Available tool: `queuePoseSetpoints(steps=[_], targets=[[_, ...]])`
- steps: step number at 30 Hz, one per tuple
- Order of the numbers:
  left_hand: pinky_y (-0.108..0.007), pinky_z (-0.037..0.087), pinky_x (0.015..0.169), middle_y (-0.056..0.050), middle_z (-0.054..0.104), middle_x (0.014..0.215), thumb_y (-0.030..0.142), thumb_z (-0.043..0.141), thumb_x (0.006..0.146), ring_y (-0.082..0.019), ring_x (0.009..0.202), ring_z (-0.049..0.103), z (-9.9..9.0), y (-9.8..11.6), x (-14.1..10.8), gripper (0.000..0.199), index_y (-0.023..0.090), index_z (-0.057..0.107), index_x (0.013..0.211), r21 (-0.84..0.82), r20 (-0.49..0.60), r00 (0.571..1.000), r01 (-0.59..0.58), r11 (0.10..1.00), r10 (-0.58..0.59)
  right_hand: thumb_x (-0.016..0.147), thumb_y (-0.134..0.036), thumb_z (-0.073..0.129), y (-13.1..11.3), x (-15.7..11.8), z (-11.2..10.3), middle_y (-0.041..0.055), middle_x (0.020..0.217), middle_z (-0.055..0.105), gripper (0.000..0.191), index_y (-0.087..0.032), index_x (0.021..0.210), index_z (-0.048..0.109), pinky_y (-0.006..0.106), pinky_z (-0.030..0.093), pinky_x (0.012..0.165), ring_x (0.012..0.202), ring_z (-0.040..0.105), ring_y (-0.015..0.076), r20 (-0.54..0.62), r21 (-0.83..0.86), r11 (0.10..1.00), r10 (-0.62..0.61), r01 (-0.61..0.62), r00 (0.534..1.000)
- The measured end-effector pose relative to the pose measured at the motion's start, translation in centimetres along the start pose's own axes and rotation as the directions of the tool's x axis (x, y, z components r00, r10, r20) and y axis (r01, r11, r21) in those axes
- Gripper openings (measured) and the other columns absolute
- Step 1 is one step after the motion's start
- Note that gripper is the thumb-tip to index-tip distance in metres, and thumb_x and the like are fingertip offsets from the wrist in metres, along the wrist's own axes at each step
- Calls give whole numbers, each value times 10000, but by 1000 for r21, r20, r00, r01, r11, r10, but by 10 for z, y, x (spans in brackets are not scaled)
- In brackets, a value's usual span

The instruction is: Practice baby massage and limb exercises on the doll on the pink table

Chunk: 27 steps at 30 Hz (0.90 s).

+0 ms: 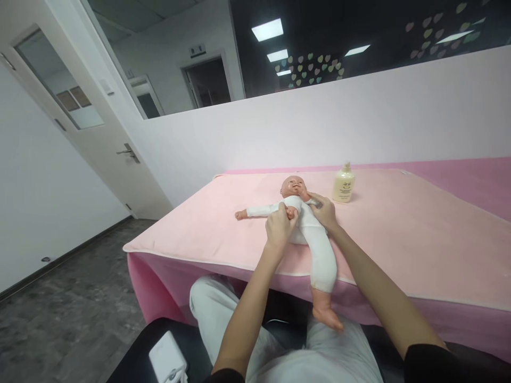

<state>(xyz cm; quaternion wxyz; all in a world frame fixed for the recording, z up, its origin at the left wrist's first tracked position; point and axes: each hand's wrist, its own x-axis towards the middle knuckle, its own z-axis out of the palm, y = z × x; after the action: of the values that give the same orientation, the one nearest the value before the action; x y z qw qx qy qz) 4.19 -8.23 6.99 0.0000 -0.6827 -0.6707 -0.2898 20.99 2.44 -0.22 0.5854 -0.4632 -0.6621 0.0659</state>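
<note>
- Taking the doll's middle as the dial's centre, with 12 pointing away from the person, the doll (309, 222) lies on its back on the pale pink sheet (407, 229) that covers the worktop (471, 183).
- Its head (290, 186) is at 12 o'clock; one arm (259, 211) stretches out to 9, and the other is bent, its hand up by the mouth.
- One leg (322, 260) runs toward half past 5, its foot past the worktop's near edge, above the person's lap.
- The left hand (278, 223) is closed around the doll's other foot (292, 213), which is drawn up over the body.
- The right hand (325, 213) touches the doll's side at 3 o'clock, fingers by the bent arm; whether it grips there, I cannot tell.
- A pump bottle (343, 184) of pale yellow liquid stands upright at 2 o'clock, near the right hand but apart from it.
- Toward half past 7, well below the worktop, lies a white device (167, 355).
- A shut door (107, 138) stands at 10.
</note>
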Motion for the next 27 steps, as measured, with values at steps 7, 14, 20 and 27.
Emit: queuePoseSetpoints(steps=[7,14,20,27], targets=[[-272,447,683,-88,712,887,421,481,889,-235,866,684,-2,-8,4,267,179,533,991,-90,4,1000,-18,996,18,672,-123,518,4,0,3,34,1139,688,472,-219,1096,701,391,449,973,1062,605,220,-15,78,996,40,-39,999],[-259,414,581,-66,704,751,427,458,903,-222,698,685,-30,4,-25,276,181,561,974,52,-74,991,-109,993,113,541,-239,699,-5,11,0,86,1022,675,657,-139,1183,602,341,504,828,922,625,210,-100,425,862,347,-276,932],[-214,422,539,-13,713,703,406,539,877,-168,625,683,-67,-5,-100,297,203,583,1090,5,-274,947,-172,985,167,588,-238,604,2,18,-12,35,924,650,339,-154,915,615,295,514,720,790,605,165,-341,636,675,681,-374,649],[-199,492,544,-62,752,839,277,532,895,-146,614,699,-21,-31,-163,286,129,605,1128,-110,-322,919,-277,954,229,687,-245,539,11,8,-16,85,1062,625,289,-199,973,531,277,558,724,920,639,196,-331,735,385,922,-558,201]])
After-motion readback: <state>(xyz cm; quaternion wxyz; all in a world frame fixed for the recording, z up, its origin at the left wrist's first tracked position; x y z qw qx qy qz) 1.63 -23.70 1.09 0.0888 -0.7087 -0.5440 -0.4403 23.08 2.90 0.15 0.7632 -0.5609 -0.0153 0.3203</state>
